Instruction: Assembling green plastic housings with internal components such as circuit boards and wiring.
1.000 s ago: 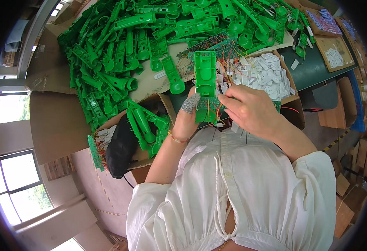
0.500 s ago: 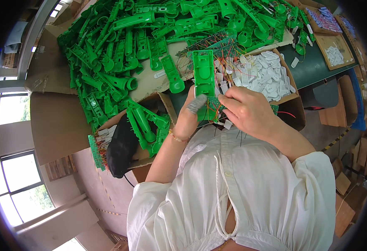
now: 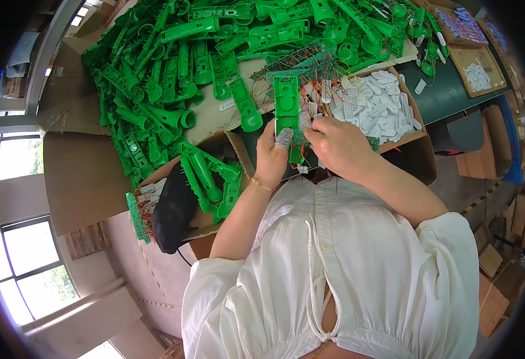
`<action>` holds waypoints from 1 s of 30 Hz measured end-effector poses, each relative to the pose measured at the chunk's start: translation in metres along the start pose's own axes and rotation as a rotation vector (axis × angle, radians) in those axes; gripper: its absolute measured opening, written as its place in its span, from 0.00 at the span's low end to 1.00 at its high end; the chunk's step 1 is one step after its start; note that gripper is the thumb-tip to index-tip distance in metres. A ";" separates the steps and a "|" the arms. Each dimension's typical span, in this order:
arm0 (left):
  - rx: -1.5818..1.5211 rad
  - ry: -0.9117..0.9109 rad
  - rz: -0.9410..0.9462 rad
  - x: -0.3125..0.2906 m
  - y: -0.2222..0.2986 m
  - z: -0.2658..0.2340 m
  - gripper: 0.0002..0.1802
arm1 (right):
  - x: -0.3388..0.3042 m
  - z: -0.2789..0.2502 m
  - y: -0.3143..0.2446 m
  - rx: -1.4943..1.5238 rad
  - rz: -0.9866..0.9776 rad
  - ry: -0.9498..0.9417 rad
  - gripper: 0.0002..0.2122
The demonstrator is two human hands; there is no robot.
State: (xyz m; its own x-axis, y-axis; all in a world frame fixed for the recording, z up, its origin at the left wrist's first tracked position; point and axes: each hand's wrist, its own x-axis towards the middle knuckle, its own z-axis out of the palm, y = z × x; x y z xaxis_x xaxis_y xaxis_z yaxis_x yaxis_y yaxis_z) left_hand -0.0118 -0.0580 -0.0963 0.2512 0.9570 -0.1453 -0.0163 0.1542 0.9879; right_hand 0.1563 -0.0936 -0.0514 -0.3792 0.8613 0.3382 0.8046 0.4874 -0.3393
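My left hand (image 3: 271, 157), its thumb wrapped in grey tape, grips a long green plastic housing (image 3: 286, 99) upright, hollow side facing me. Close against the housing's lower end, my right hand (image 3: 341, 146) is closed with its fingertips pinched together. A strip of green circuit board (image 3: 299, 139) with thin wires runs from these fingertips behind the hand. Its other end (image 3: 373, 142) shows past my right knuckles. The fingers cover most of the strip, and exactly what the tips pinch is hard to see.
Many green housings (image 3: 178, 66) lie heaped across the table. White plastic pieces (image 3: 379, 107) fill a carton at the right, with wired circuit boards (image 3: 310, 63) behind. A carton (image 3: 238, 152) at the left holds more housings and a black object (image 3: 177, 209).
Both hands have moved slightly up and away from my body. The housing has shifted a little left and down, and the circuit board strip has moved left with my right hand.
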 end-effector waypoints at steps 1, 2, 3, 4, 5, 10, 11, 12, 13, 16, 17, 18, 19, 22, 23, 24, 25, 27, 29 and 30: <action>0.000 0.002 0.004 0.004 -0.010 -0.002 0.14 | 0.004 0.004 0.002 -0.016 0.001 -0.038 0.10; 0.016 0.039 0.029 0.007 -0.018 -0.005 0.13 | 0.006 0.006 0.002 -0.019 -0.003 -0.035 0.10; 0.031 0.072 0.053 0.010 -0.019 -0.003 0.12 | 0.008 0.008 0.004 -0.062 -0.006 -0.065 0.09; 0.031 0.069 0.057 0.011 -0.020 -0.001 0.12 | 0.010 0.008 0.004 -0.107 -0.008 -0.095 0.09; 0.129 0.111 0.115 0.011 -0.020 0.002 0.12 | 0.012 0.005 0.003 -0.112 -0.007 -0.091 0.09; 0.005 0.165 0.045 0.020 -0.008 -0.024 0.08 | 0.015 -0.014 -0.002 -0.193 0.030 -0.161 0.06; -0.023 0.081 0.028 0.019 -0.006 -0.025 0.09 | 0.015 -0.018 0.005 -0.185 0.057 -0.124 0.06; -0.049 0.003 0.014 0.016 0.001 -0.024 0.10 | 0.013 -0.020 0.019 -0.232 0.111 -0.046 0.06; -0.102 -0.091 0.006 0.013 0.005 -0.021 0.13 | 0.013 -0.020 0.036 -0.309 0.228 -0.061 0.09; -0.271 -0.197 0.074 0.000 0.020 0.000 0.16 | 0.010 -0.043 0.054 -0.240 0.143 0.059 0.17; -0.269 -0.201 0.070 -0.004 0.028 0.001 0.16 | 0.011 -0.044 0.050 -0.054 0.127 0.085 0.19; -0.280 -0.230 0.115 -0.007 0.036 0.006 0.16 | 0.012 -0.038 0.042 0.213 0.104 0.119 0.19; -0.295 -0.261 0.159 -0.010 0.040 0.011 0.16 | 0.010 -0.036 0.034 0.532 0.209 -0.023 0.19; -0.161 -0.372 0.238 -0.011 0.047 0.013 0.19 | 0.006 -0.025 0.021 1.226 0.350 -0.171 0.19; -0.155 -0.370 0.239 -0.015 0.051 0.019 0.20 | 0.004 -0.024 0.021 1.288 0.364 -0.194 0.19; -0.154 -0.371 0.234 -0.018 0.052 0.019 0.20 | 0.004 -0.021 0.020 1.355 0.373 -0.218 0.18; -0.108 -0.379 0.268 -0.019 0.052 0.018 0.21 | 0.002 -0.021 0.018 1.414 0.351 -0.184 0.17; -0.010 -0.362 0.309 -0.022 0.046 0.016 0.23 | 0.000 -0.028 0.008 1.358 0.350 -0.130 0.17; -0.006 -0.396 0.342 -0.022 0.044 0.012 0.24 | -0.002 -0.029 -0.001 1.178 0.350 -0.055 0.16; -0.006 -0.440 0.390 -0.020 0.044 0.012 0.24 | -0.005 -0.028 -0.005 1.175 0.351 -0.055 0.16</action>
State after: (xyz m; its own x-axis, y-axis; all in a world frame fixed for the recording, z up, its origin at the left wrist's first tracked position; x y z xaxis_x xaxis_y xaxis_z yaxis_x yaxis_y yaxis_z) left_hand -0.0062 -0.0736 -0.0493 0.6034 0.7515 0.2668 -0.1939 -0.1863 0.9632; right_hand 0.1673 -0.1040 -0.0268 -0.2665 0.9629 0.0412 -0.0236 0.0362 -0.9991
